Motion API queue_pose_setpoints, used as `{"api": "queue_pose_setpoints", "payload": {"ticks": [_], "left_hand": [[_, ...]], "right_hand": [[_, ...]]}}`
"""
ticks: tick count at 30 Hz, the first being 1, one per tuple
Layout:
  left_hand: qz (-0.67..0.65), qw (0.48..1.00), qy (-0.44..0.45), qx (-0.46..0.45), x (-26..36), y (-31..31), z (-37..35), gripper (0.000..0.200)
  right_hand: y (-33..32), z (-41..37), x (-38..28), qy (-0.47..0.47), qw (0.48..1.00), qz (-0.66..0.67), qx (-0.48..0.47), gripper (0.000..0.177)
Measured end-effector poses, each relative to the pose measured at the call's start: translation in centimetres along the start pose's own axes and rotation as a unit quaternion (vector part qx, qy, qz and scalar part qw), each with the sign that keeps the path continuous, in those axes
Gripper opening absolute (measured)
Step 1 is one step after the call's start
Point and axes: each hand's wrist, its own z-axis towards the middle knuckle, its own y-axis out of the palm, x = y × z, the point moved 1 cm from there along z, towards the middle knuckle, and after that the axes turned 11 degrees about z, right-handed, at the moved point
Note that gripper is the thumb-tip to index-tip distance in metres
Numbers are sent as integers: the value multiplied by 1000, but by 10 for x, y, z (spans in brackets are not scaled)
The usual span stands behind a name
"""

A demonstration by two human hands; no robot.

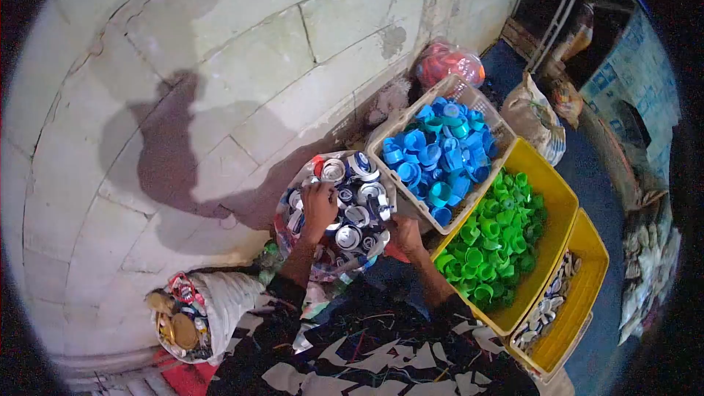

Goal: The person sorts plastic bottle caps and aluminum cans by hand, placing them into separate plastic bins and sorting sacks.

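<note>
An open bag point(282, 224) full of white and dark blue caps point(348, 236) stands in front of me, near the wall. My left hand point(320, 209) is over the caps on the bag's left side, its fingers bent down among them; what they hold, if anything, is hidden. At the bag's right edge is my right hand point(407, 237), close to a bit of red material point(397, 252). Its fingers are partly hidden, and their grip cannot be made out. Right of the bag, a pale crate point(420, 221) holds blue caps point(440, 154).
A yellow crate point(561, 202) holds green caps; a smaller yellow crate point(589, 258) beside it holds pale pieces. At the lower left stands a white sack point(231, 301) of mixed lids. Behind the crates are a bag of red items point(449, 66) and a pale sack point(529, 114).
</note>
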Motion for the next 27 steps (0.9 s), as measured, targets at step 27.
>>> {"api": "queue_pose_setpoints", "payload": {"ticks": [27], "left_hand": [[-363, 922, -129, -36, 5, -24, -48, 20]], "right_hand": [[43, 17, -69, 114, 924, 359, 62, 25]]}}
